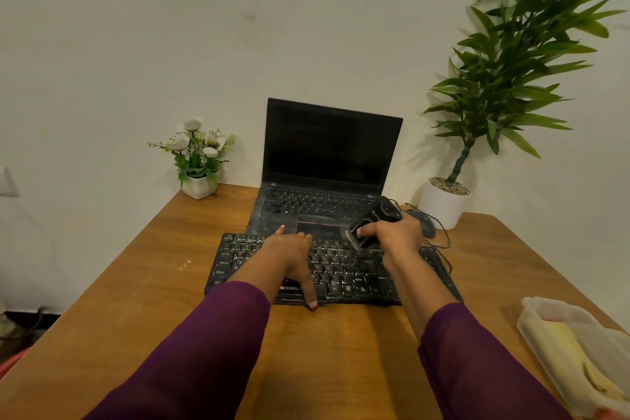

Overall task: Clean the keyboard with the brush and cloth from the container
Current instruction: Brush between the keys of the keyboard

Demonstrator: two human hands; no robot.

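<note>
A dusty black keyboard (344,271) lies across the middle of the wooden desk. My left hand (293,252) rests flat on its left-centre keys, fingers straight, thumb at the front edge. My right hand (397,232) grips a black brush (373,220) and holds it tilted, with the bristle end down on the upper right keys. A clear plastic container (545,320) stands at the near right and has a yellow cloth (566,348) inside.
An open, dusty laptop (327,160) sits right behind the keyboard. A mouse (424,223) with its cable lies right of the laptop. A small flower pot (197,186) stands at the back left and a tall potted plant (443,204) at the back right.
</note>
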